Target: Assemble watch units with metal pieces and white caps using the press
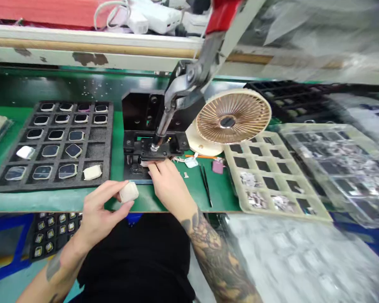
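Holds a pale watch case [129, 192] between thumb and fingers of the left hand [97, 210], in front of the press [173, 145] and near the foam tray [110, 139], while touching with the right hand [169, 183] a pale piece [144, 163] under the press, with grip too hidden to tell.

Round fan [233, 117] below cluttered shelf [57, 32]

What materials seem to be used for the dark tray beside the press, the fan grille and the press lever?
Dark tray: probably foam, matte and grainy. Fan grille: shiny golden ribs, metal or plated plastic. Press lever: likely metal, from its grey sheen; red top unclear.
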`<action>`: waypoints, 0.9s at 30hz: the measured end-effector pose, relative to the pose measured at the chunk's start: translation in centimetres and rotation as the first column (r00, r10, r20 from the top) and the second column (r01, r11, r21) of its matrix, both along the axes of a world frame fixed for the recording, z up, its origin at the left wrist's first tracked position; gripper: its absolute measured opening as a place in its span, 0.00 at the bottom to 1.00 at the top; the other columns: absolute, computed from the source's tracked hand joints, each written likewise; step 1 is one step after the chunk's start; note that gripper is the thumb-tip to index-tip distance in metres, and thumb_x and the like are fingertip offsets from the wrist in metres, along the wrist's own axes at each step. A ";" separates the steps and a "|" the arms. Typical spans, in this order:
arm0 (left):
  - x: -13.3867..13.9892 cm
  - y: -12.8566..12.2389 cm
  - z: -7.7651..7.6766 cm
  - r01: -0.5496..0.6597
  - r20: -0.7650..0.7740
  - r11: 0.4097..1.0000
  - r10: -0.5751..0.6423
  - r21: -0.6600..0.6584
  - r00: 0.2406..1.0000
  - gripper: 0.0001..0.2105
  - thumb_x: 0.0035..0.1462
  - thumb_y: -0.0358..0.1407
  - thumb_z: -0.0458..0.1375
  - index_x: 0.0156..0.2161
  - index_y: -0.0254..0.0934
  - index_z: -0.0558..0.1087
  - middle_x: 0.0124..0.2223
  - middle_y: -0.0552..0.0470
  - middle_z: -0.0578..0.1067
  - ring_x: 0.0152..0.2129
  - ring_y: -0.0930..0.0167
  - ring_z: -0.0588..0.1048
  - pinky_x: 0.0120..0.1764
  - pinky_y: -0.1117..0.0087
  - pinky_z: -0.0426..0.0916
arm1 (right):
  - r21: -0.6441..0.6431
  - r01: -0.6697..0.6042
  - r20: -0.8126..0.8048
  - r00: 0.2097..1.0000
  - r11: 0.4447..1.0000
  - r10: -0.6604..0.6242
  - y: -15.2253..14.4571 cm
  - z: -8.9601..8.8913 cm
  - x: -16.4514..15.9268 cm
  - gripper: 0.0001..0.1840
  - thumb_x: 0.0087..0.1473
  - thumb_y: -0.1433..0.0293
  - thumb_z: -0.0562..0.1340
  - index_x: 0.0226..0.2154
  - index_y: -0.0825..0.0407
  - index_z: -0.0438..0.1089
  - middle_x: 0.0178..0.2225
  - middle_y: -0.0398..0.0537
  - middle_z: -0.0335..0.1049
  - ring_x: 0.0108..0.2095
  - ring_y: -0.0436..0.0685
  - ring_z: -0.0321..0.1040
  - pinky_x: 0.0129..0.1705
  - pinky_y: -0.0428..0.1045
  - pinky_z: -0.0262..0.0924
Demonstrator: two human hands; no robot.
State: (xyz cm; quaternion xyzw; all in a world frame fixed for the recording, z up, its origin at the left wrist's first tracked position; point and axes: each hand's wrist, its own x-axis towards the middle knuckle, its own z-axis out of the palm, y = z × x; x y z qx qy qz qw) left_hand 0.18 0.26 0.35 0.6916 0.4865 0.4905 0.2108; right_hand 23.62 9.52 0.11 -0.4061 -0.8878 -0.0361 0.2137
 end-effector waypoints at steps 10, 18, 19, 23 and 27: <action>2.2 2.6 1.9 -0.086 -0.562 0.980 0.173 0.177 0.809 0.19 0.76 0.32 0.62 0.67 0.34 0.75 0.58 0.39 0.83 0.47 0.60 0.87 0.44 0.64 0.82 | -0.084 0.122 -0.573 0.806 0.989 -0.148 -3.7 -1.1 1.0 0.26 0.74 0.76 0.61 0.70 0.47 0.71 0.64 0.57 0.78 0.65 0.64 0.76 0.67 0.61 0.75; 6.2 7.5 2.6 -0.078 -0.817 0.991 -0.042 -0.106 0.575 0.17 0.74 0.28 0.59 0.62 0.38 0.83 0.49 0.41 0.86 0.31 0.57 0.88 0.28 0.61 0.76 | -0.104 0.245 -0.605 0.754 0.964 -0.257 -6.0 -1.2 4.2 0.26 0.73 0.74 0.64 0.69 0.46 0.74 0.62 0.57 0.80 0.62 0.64 0.79 0.63 0.62 0.79; 6.2 7.3 2.7 -0.067 -0.800 0.989 -0.065 -0.130 0.597 0.18 0.74 0.28 0.59 0.63 0.37 0.81 0.52 0.40 0.86 0.33 0.56 0.88 0.30 0.60 0.77 | -0.096 0.247 -0.604 0.755 0.964 -0.254 -6.0 -1.1 4.5 0.26 0.73 0.75 0.64 0.69 0.46 0.74 0.61 0.57 0.80 0.61 0.64 0.80 0.63 0.62 0.79; 5.7 4.5 3.0 0.083 -0.426 0.987 -0.133 -0.134 0.895 0.23 0.76 0.39 0.63 0.70 0.35 0.74 0.64 0.35 0.81 0.42 0.59 0.87 0.41 0.61 0.82 | 0.003 0.137 -0.604 0.790 0.991 -0.107 -6.0 -0.3 4.1 0.32 0.69 0.80 0.66 0.70 0.45 0.73 0.61 0.57 0.80 0.61 0.64 0.80 0.61 0.63 0.81; 5.1 2.1 2.7 0.139 0.159 0.988 -0.126 -0.074 0.979 0.14 0.75 0.38 0.64 0.61 0.38 0.77 0.49 0.46 0.83 0.38 0.68 0.82 0.38 0.71 0.78 | 0.090 -0.159 -0.497 0.848 0.983 0.183 -5.0 1.7 1.9 0.35 0.66 0.82 0.69 0.70 0.45 0.73 0.58 0.55 0.81 0.59 0.65 0.81 0.59 0.63 0.82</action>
